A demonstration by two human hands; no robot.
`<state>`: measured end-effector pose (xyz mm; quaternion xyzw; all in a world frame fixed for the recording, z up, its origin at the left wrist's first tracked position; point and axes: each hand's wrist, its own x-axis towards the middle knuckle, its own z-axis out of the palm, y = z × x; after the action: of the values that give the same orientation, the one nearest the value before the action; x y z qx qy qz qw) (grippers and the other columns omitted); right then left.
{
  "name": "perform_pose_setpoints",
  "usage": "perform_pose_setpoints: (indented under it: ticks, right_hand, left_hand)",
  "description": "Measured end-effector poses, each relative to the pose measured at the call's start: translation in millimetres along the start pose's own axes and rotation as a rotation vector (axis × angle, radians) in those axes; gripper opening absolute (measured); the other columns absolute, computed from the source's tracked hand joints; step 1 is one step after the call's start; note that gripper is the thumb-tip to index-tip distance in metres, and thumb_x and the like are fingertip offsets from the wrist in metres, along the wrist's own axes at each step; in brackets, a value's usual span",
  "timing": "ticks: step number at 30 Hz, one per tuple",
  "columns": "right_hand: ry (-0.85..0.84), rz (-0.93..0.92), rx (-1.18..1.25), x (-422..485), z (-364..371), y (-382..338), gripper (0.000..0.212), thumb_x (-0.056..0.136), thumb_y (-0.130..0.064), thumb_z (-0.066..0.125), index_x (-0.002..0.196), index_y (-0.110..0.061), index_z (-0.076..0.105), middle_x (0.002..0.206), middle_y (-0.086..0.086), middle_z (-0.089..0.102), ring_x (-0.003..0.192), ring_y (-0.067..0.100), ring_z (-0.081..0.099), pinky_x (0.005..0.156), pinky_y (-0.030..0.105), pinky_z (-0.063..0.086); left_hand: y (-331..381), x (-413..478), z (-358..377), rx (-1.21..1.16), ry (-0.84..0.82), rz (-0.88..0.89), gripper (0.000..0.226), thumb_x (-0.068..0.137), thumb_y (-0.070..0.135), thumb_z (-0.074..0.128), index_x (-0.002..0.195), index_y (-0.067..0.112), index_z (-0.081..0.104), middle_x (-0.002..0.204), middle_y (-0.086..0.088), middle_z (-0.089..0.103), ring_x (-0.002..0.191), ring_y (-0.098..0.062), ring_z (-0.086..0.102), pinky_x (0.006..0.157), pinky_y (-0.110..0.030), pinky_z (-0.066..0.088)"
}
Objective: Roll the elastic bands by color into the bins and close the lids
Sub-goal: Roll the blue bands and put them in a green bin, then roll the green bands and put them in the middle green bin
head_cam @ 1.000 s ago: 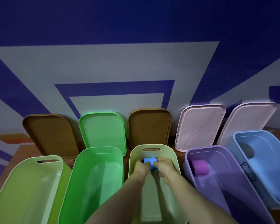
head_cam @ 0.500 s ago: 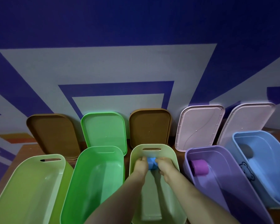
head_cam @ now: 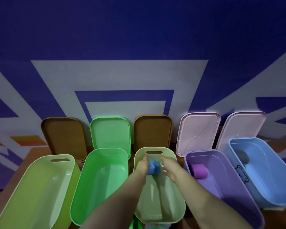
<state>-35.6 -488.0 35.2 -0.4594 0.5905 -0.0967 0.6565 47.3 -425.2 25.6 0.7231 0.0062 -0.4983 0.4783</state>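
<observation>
Blue-and-white patterned wall (head_cam: 122, 30) behind. At the far end of the pale green plastic bin (head_cam: 175, 197) lies the blue rolled elastic band (head_cam: 154, 167), my left hand (head_cam: 142, 164) against it, grip unclear, right hand (head_cam: 168, 169) spread just beside. Probably light, soft, springy: pinch across the roll.

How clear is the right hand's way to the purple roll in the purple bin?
Likely yes: the right hand looks open and empty, the purple bin next to it is unlidded, and the purple roll lies uncovered at its far end.
</observation>
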Motion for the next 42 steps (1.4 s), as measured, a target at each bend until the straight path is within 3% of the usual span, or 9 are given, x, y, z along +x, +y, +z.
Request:
perform_pose_setpoints:
  ticks: [6,10,14,16,21,25,28,33,42]
  right_hand:
    - [-0.021,-0.085,-0.053,-46,-4,-18,0.039,0.099,-0.027,0.047,0.133,-0.008,0.048,0.12,0.01,0.051,0.107,0.025,0.049,0.089,0.035,0.04]
    - [-0.035,-0.193,-0.084,-85,-6,-34,0.04,0.098,-0.025,0.049,0.133,-0.007,0.047,0.123,0.009,0.053,0.116,0.027,0.051,0.094,0.035,0.039]
    - [-0.053,-0.325,-0.125,-129,-2,-52,0.039,0.096,-0.021,0.052,0.132,-0.009,0.049,0.124,0.007,0.053,0.112,0.024,0.051,0.091,0.037,0.04]
    - [-0.024,-0.422,-0.186,-153,0,-59,0.035,0.095,-0.018,0.053,0.129,-0.007,0.053,0.12,0.008,0.056,0.108,0.024,0.054,0.089,0.038,0.044]
    - [0.073,-0.686,-0.29,-203,10,-57,0.023,0.095,-0.013,0.052,0.115,-0.01,0.062,0.119,0.005,0.061,0.1,0.013,0.052,0.089,0.027,0.042]
    - [0.11,-0.795,-0.423,-230,26,-45,0.026,0.094,-0.016,0.054,0.119,-0.01,0.062,0.121,0.001,0.06,0.101,0.011,0.052,0.079,0.021,0.043]
    - [0.115,-0.861,-0.54,-247,42,-32,0.028,0.092,-0.017,0.057,0.119,-0.009,0.062,0.118,0.003,0.062,0.106,0.016,0.056,0.09,0.028,0.047]
    - [0.078,-0.913,-0.697,-258,62,-2,0.027,0.093,-0.02,0.056,0.118,-0.01,0.061,0.106,0.004,0.064,0.09,0.017,0.057,0.082,0.029,0.046]
    - [-0.054,-0.843,-1.019,-242,68,40,0.038,0.092,-0.029,0.056,0.127,-0.013,0.056,0.119,0.004,0.062,0.098,0.016,0.056,0.087,0.032,0.046]
  left_hand:
    - [17,-56,-18,0.084,-0.045,0.068,0.053,0.102,0.041,0.034,0.139,0.003,0.04,0.139,-0.015,0.045,0.122,-0.03,0.047,0.101,-0.034,0.035]
    - [33,-91,-41,0.147,-0.068,0.246,0.041,0.099,0.03,0.045,0.13,0.003,0.049,0.114,-0.015,0.052,0.078,-0.017,0.047,0.063,-0.026,0.036]
    - [49,-128,-76,0.2,-0.057,0.354,0.014,0.096,0.017,0.049,0.101,0.007,0.057,0.084,-0.005,0.053,0.069,-0.014,0.046,0.057,-0.024,0.037]
    - [56,-149,-95,0.231,-0.041,0.408,0.008,0.096,0.014,0.048,0.092,0.009,0.054,0.08,-0.003,0.052,0.072,-0.014,0.05,0.059,-0.023,0.04]
    - [60,-186,-141,0.44,0.019,0.623,0.029,0.096,0.018,0.049,0.12,0.002,0.055,0.107,-0.009,0.058,0.097,-0.021,0.054,0.079,-0.031,0.046]
    - [49,-211,-169,0.619,0.047,0.775,0.029,0.096,0.018,0.049,0.12,0.004,0.057,0.107,-0.006,0.06,0.093,-0.019,0.056,0.072,-0.026,0.044]
    - [34,-218,-182,0.718,0.081,0.841,0.031,0.095,0.021,0.05,0.122,0.008,0.058,0.118,-0.006,0.062,0.101,-0.02,0.058,0.078,-0.025,0.043]
    - [0,-218,-202,0.903,0.076,0.877,0.032,0.095,0.024,0.05,0.121,0.009,0.059,0.121,-0.006,0.063,0.103,-0.023,0.06,0.082,-0.028,0.047]
    - [-42,-200,-218,1.08,0.089,0.813,0.033,0.095,0.026,0.048,0.121,0.009,0.06,0.121,-0.008,0.063,0.106,-0.024,0.059,0.089,-0.034,0.05]
